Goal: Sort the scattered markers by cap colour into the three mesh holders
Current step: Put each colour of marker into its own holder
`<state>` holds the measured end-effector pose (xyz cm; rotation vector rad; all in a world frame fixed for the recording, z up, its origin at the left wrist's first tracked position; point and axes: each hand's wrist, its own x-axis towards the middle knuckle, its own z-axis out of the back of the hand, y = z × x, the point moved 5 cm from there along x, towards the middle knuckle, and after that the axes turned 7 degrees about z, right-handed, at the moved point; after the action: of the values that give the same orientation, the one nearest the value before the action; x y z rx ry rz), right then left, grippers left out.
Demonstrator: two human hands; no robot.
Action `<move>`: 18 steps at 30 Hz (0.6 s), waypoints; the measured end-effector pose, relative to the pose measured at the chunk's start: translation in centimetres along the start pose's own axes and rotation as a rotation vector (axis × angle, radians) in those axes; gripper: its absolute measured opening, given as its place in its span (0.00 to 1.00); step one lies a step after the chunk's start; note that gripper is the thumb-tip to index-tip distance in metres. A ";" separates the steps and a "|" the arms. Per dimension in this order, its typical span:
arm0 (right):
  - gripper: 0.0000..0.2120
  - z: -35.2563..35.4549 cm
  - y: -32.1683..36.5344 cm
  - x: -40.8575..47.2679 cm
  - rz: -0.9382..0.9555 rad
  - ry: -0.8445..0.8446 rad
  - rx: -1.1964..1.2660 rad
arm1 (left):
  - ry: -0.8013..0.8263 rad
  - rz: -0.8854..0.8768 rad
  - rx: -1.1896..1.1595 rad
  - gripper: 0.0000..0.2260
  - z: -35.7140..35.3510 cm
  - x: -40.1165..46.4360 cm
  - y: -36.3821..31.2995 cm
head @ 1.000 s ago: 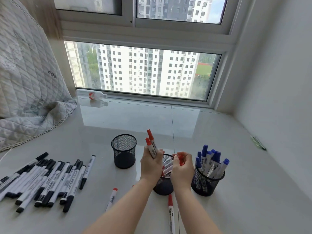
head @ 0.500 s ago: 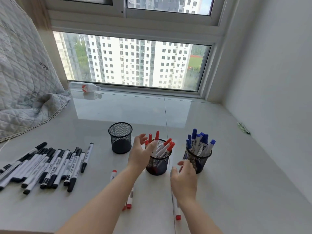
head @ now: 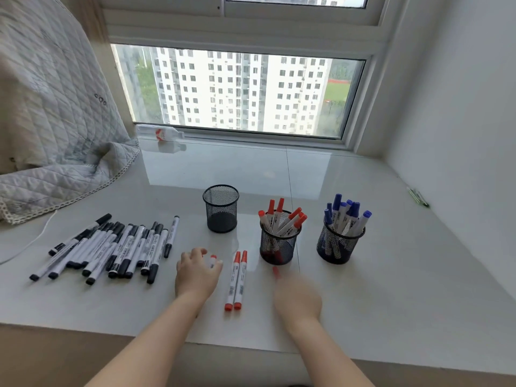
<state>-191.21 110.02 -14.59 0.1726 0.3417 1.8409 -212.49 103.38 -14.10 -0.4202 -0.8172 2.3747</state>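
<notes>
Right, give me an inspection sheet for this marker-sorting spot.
Surface: glossy pale sill.
Job's things: left holder empty; middle holder has red markers; right holder has blue markers; black markers lie loose at left; two red markers lie side by side.
Clutter: bottle by the window; green object by the wall.
Grippers: left hand on a red marker; right hand blurred, over another.
Cables: white cord.
Surroundings: quilted cover, window.

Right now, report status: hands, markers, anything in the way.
Left hand over a red marker; right hand blurred over another. Two red markers loose. Black markers unsorted, left holder empty. Nothing blocking.
</notes>
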 end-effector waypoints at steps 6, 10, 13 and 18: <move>0.18 -0.7 3.5 0.6 0.059 0.069 0.072 | 0.000 -0.015 0.255 0.37 -1.5 -1.5 0.0; 0.23 -1.3 5.0 1.9 0.047 0.106 0.140 | -0.029 -0.025 0.273 0.32 -2.4 -2.0 -0.3; 0.26 -1.6 6.0 2.6 0.072 0.121 0.079 | -0.041 -0.034 0.291 0.25 -2.4 -1.9 -0.1; 0.22 -2.4 6.9 3.1 0.167 0.193 -0.079 | 0.003 -0.031 0.329 0.21 -2.1 -1.3 0.1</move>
<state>-199.17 110.85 -14.87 -0.0327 0.3970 2.0385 -210.51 103.48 -15.64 -0.2730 -0.4154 2.4201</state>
